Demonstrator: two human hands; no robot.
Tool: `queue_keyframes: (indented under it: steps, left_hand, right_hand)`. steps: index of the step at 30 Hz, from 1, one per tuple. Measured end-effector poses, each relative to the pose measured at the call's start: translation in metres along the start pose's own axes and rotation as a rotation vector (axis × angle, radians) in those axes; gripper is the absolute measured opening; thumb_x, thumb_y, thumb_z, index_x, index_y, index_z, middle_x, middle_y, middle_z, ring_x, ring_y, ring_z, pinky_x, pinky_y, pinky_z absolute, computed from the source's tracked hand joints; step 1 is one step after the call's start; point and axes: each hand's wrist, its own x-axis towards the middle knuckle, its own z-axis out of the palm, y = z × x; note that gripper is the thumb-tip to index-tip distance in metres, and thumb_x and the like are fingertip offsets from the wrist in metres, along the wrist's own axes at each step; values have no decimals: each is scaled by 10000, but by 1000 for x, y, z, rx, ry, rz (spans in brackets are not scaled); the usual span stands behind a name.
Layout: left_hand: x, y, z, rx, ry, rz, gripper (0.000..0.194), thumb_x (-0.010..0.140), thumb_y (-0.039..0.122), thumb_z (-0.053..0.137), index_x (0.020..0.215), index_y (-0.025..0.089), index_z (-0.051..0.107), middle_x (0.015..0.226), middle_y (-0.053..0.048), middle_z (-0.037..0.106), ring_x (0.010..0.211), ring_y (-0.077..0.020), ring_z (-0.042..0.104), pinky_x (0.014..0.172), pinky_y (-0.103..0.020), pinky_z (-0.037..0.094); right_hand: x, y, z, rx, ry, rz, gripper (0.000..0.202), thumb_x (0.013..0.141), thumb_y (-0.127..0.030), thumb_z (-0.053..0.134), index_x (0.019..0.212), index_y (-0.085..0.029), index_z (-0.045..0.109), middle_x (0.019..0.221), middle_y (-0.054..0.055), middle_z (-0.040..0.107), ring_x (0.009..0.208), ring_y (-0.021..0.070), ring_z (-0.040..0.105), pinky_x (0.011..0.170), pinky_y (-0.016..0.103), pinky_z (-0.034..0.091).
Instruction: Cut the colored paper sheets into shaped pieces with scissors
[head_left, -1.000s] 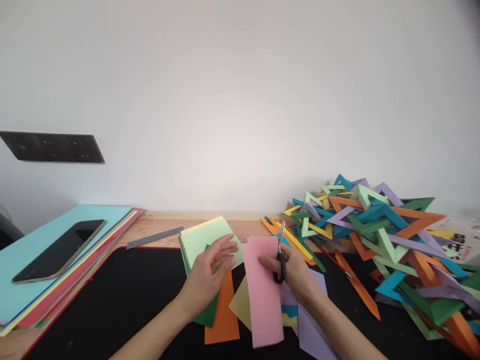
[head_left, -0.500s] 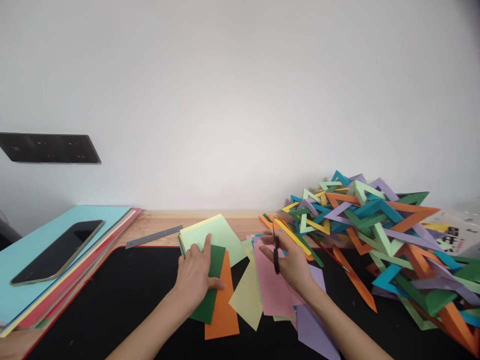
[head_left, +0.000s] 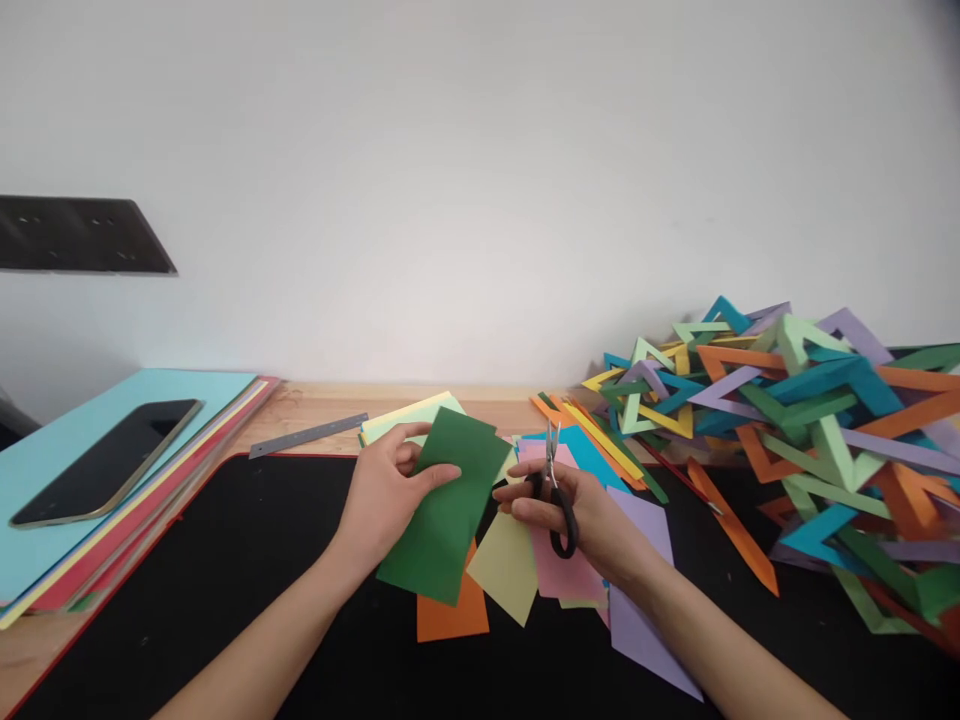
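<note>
A wooden table (head_left: 315, 398) carries a black mat (head_left: 300, 530) and a metal ruler (head_left: 307, 435).

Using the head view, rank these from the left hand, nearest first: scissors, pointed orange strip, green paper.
From the left hand:
1. Green paper: in its grasp.
2. Scissors: to the right, in the right hand.
3. Pointed orange strip: farther right, past the right hand.
</note>
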Motion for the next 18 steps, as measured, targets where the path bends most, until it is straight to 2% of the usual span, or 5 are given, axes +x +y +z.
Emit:
queue_keyframes:
  steps: [3,7,12,15,18]
  left_hand:
    - [-6,3,4,-257,-20,-62,315,677,349,753,885,161,607,824,-67,726,766,-261,692,648,-337,542]
    - [-9,1,10,-256,-66,-51,277,714,381,729,853,159,641,768,-51,716,796,-273,687,650,-334,539]
    - [-9,4,6,-199,-23,263,218,834,409,606,849,209,690,964,-42,699,957,-232,640,815,-312,502]
    - [-11,6,2,-232,-264,413,259,787,473,641,921,258,690,1076,-36,684,1115,-247,580,986,-359,426]
    - [-16,6,3,-67,-554,414,795,545,456,833,1265,327,524,1377,-56,510,1353,-295,342,1110,-428,293]
  right_hand:
    - [-4,-6,4,-10,-77,-22,353,643,-320,810,907,-195,612,854,39,707,860,212,655,800,325,472]
    - [-7,-8,10,-55,-14,-24,289,595,-294,834,749,-176,621,650,-12,646,634,146,602,647,266,464]
    - [0,-2,6,222,234,18,378,520,-283,868,745,-171,586,566,-37,599,538,131,572,574,263,462]
    - [3,-2,1,347,304,30,377,535,-294,858,734,-181,559,539,-49,579,517,116,556,560,256,470]
    - [4,-5,-3,440,323,64,363,543,-277,852,718,-184,547,545,-60,570,529,102,559,606,270,509]
